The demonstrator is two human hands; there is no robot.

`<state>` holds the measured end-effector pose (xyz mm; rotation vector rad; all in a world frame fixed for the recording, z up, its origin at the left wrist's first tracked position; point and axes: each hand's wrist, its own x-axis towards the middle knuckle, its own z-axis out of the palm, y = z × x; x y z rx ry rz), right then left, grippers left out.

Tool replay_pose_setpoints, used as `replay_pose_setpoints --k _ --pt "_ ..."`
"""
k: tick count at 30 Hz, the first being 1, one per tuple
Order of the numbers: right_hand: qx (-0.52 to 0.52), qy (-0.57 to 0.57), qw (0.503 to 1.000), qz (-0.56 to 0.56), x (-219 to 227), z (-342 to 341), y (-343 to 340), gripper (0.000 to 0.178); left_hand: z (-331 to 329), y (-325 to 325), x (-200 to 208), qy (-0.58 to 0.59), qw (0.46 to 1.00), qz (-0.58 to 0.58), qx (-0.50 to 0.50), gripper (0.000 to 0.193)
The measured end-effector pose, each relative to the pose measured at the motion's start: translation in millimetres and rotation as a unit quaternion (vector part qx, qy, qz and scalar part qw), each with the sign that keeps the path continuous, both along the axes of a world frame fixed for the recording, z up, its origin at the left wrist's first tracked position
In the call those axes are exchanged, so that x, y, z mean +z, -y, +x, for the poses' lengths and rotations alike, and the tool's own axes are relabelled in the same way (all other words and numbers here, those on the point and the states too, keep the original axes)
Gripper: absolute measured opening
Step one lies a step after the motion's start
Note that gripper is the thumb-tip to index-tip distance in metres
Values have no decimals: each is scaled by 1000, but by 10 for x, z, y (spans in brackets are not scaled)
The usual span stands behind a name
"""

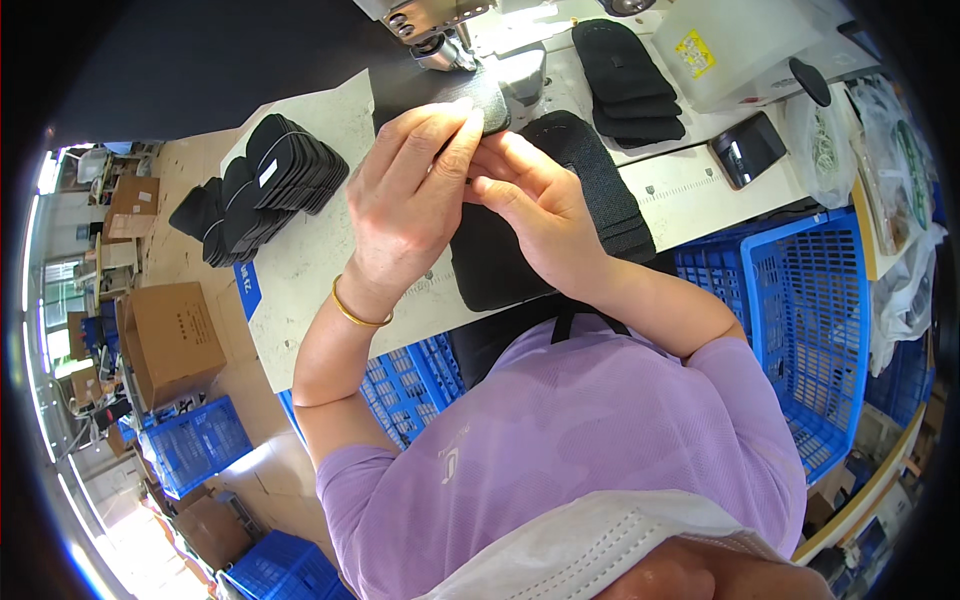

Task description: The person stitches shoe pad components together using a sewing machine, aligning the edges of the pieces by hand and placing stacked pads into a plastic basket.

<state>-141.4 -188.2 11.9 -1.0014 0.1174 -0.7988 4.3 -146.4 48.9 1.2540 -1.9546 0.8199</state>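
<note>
A black fabric piece with a rounded, textured end (488,98) lies under the head of a sewing machine (440,45). My left hand (412,190) is closed at its near edge, index fingertip against the fabric and thumb mostly hidden. My right hand (545,205) meets it there, thumb and fingers pinched together; whatever is between them is hidden by the fingers. Under my right wrist, at the table's near edge, more black fabric pieces (490,270) lie partly covered, beside a stack of textured black pieces (610,205).
Tied bundles of black pieces (290,170) sit on the table's left part. Further black pieces (625,80), a phone (748,150) and a translucent bin (720,50) are on the right. Blue crates (810,330) stand below the table; cardboard boxes (175,340) are on the floor at left.
</note>
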Motion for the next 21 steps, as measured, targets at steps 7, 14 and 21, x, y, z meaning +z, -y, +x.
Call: replay_pose_setpoints --k 7,14,21 --pt "11 37 999 22 15 47 -72 51 52 -18 40 44 999 19 -4 38" --pt "3 25 999 29 15 157 13 46 153 63 1 72 997 0 2 34" --pt "-6 46 998 53 7 267 83 45 199 176 -17 84 996 -16 8 32"
